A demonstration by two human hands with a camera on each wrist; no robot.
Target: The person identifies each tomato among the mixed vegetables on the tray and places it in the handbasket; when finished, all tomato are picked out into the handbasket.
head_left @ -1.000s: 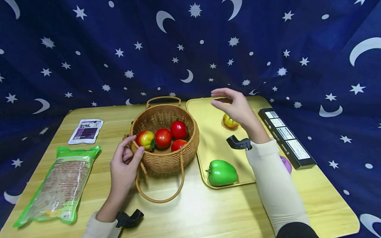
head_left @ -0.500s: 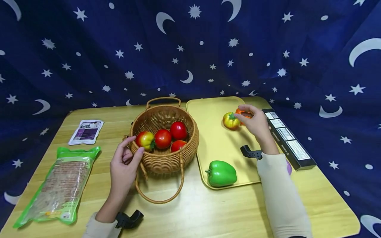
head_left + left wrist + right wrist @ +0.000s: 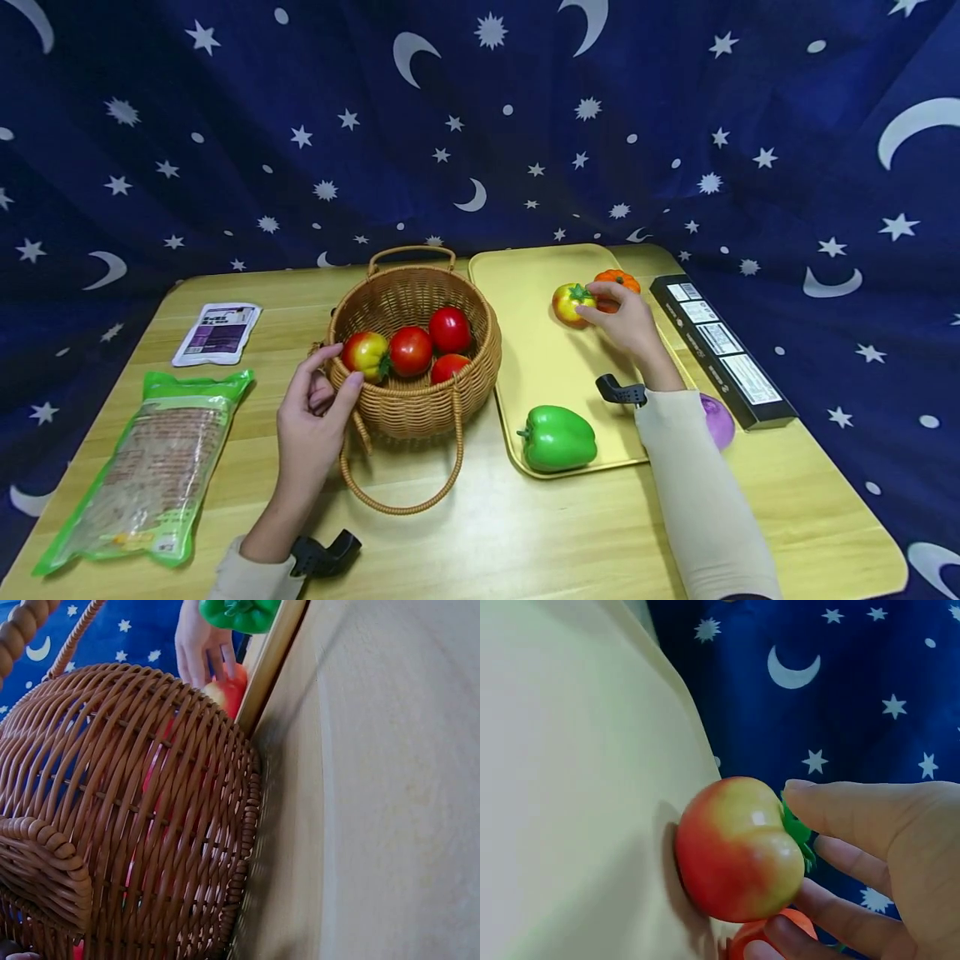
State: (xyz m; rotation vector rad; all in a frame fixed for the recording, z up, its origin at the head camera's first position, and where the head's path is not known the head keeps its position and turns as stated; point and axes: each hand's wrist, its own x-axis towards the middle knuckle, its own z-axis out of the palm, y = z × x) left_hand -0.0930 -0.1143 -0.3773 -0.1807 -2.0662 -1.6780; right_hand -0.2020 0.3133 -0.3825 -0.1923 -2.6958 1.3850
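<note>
My left hand (image 3: 311, 425) pinches the near-left rim of a wicker basket (image 3: 427, 412), thumb and index finger at the edge. Several tomatoes lie inside, including a red one (image 3: 410, 350) and a red-and-yellow one (image 3: 365, 352). Over the yellow tray (image 3: 540, 367), my right hand (image 3: 626, 321) has its thumb and fingers around the stem end of another red-and-yellow tomato (image 3: 739, 851). That tomato still rests against the tray. Just behind the fingers sits a small orange pumpkin (image 3: 617, 280), partly hidden in the right wrist view.
A green bell pepper (image 3: 558, 437) lies at the tray's near edge. Right of the tray are a long black box (image 3: 723, 354) and a purple rounded thing (image 3: 717, 421), partly behind the sleeve. At left lie a green-edged food packet (image 3: 150, 467) and a white-and-purple sachet (image 3: 217, 333).
My right hand went right and down to the tray, then left onto the tomato, which shifted slightly left. The orange pumpkin has come into sight. My left hand and the basket stayed still.
</note>
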